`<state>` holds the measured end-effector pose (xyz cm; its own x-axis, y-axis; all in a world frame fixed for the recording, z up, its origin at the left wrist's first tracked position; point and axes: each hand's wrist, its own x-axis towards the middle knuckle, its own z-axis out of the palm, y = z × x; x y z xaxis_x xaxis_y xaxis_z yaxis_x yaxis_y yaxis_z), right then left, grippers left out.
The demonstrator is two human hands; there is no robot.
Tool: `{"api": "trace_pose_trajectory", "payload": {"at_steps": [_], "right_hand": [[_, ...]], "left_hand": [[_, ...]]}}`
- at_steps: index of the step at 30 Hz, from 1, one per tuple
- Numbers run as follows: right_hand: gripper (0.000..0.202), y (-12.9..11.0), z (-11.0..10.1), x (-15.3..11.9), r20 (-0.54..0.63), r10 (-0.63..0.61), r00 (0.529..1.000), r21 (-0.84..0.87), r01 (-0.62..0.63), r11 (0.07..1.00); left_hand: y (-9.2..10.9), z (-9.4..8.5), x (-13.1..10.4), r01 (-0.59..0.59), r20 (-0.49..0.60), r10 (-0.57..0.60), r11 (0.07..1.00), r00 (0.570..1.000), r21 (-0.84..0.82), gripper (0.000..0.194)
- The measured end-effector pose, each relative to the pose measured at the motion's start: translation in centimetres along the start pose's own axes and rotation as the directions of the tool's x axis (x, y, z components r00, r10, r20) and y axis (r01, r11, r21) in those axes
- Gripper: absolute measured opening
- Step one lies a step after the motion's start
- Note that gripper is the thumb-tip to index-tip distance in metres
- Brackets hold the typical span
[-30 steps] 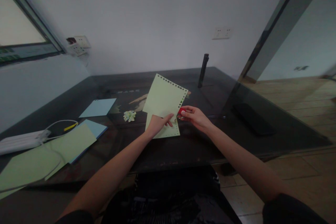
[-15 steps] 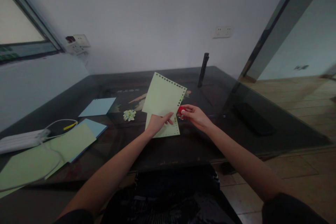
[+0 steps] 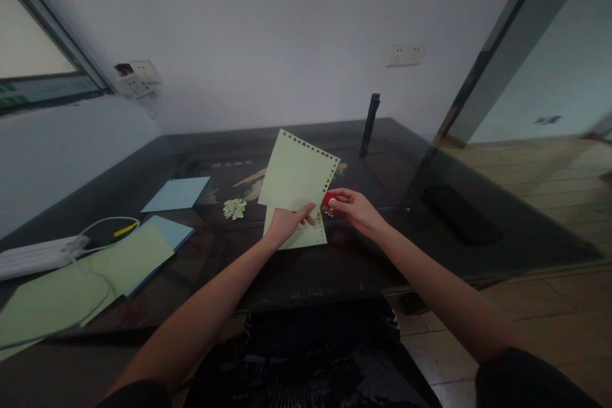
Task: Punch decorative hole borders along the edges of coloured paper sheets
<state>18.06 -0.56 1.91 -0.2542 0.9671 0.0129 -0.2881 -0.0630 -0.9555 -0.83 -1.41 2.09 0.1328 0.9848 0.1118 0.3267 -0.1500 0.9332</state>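
Paper (image 3: 300,171) with punched edges raised above the dark surface (image 3: 306,277), left hand (image 3: 291,223) gripping its lower part, right hand (image 3: 351,207) pinching a red punch (image 3: 329,199) at its right edge, cut-out pile (image 3: 234,208) nearby.

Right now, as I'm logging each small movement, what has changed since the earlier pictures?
The upper pale green paper sheet with punched edges has shifted very slightly left. No new hold or release shows: the left hand stays on that sheet, the right hand on the small red object. The pile of small pale paper pieces stayed put.
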Motion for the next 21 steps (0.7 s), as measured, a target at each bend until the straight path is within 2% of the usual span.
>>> {"api": "trace_pose_trajectory", "payload": {"at_steps": [12,16,21], "right_hand": [[0.036,-0.23,0.27,-0.16,-0.009,0.006,1.000,-0.004,-0.006,1.000],[0.036,-0.14,0.30,-0.18,-0.003,0.006,1.000,-0.001,-0.006,1.000],[0.035,0.08,0.45,-0.27,-0.003,-0.019,1.000,0.000,0.019,1.000]], "left_hand": [[0.24,0.13,-0.23,0.016,0.018,-0.017,0.999,1.000,0.029,0.026],[-0.10,0.36,-0.25,-0.013,0.039,0.012,0.999,0.999,0.034,0.032],[-0.34,0.46,-0.46,-0.070,0.034,0.066,0.990,0.997,0.125,0.027]]}}
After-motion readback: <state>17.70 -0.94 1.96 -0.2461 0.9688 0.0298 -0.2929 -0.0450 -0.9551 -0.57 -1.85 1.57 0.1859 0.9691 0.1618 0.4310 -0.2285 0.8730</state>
